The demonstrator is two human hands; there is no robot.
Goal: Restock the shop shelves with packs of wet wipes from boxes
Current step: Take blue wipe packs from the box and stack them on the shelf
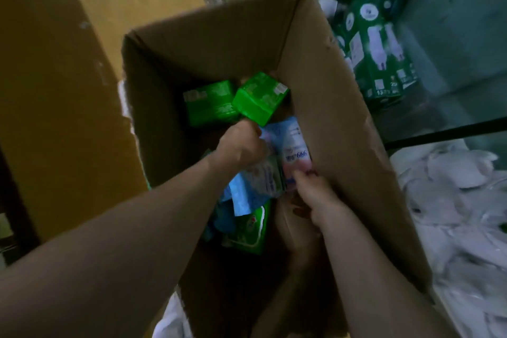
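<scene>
The cardboard box (337, 107) stands open in front of the person, and both bare arms go down into it. The pale wipes pack (291, 145) — white and blue with a pink end — stands on edge against the box's inner wall at about 3 o'clock. The right hand (315, 196) comes at it from 5 o'clock and pinches its pink lower end between thumb and fingertips. The left hand (242, 145) reaches in from 8 o'clock, fingers curled into a tight fist round the pack's upper left edge, so both hands have hold of that 1 pack; blur hides the fingertips themselves.

At 12 o'clock on the box floor lie 2 bright green packs (211, 105), touching each other, the right one tilted up on a corner. Under the left wrist sits a blue pack (241, 195), and just below it at 6 o'clock a green-and-white pack (247, 230) leans on its side.

Outside the box, dark green cartons (375, 46) are lined up at 1 o'clock. A heap of white packets (455, 200) lies at 4 o'clock — soft and crumpled-looking. A brown panel (68, 96) fills the 9 o'clock side.
</scene>
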